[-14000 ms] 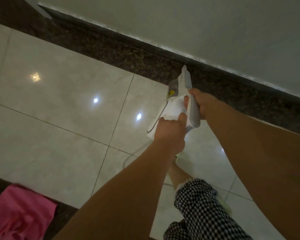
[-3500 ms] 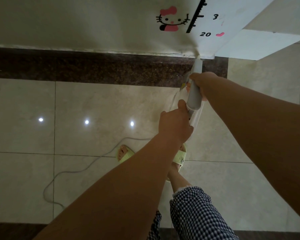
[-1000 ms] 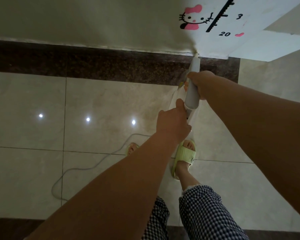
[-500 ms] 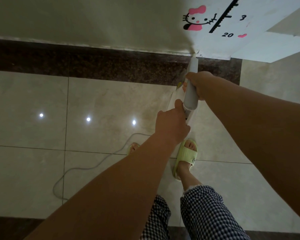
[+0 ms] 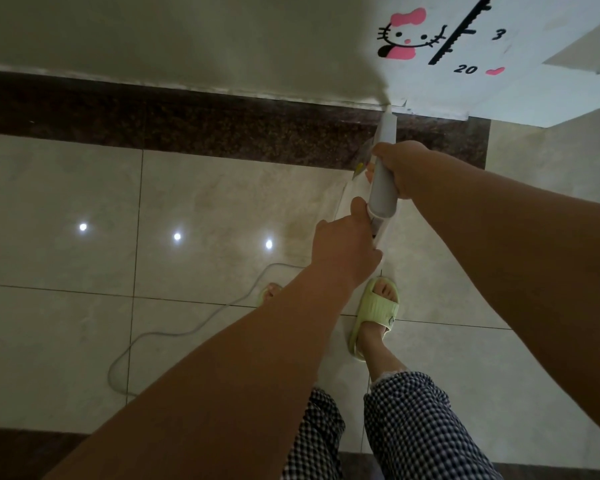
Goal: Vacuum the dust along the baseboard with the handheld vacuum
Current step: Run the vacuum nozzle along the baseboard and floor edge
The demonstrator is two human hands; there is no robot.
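Note:
A white and grey handheld vacuum points away from me, its narrow nozzle tip touching the top edge of the dark speckled baseboard where it meets the wall, close to the wall's outer corner. My right hand grips the grey handle from the right. My left hand holds the rear of the vacuum's white body from behind. Most of the body is hidden by my hands.
The vacuum's pale cord loops over the glossy beige floor tiles at lower left. My feet in green slippers stand below the vacuum. A cat sticker and height ruler mark the white wall near the corner on the right.
Over the last second the nozzle stays at the baseboard's top near the corner; the view has shifted slightly. Since 14 s ago I have moved along the baseboard to the wall corner.

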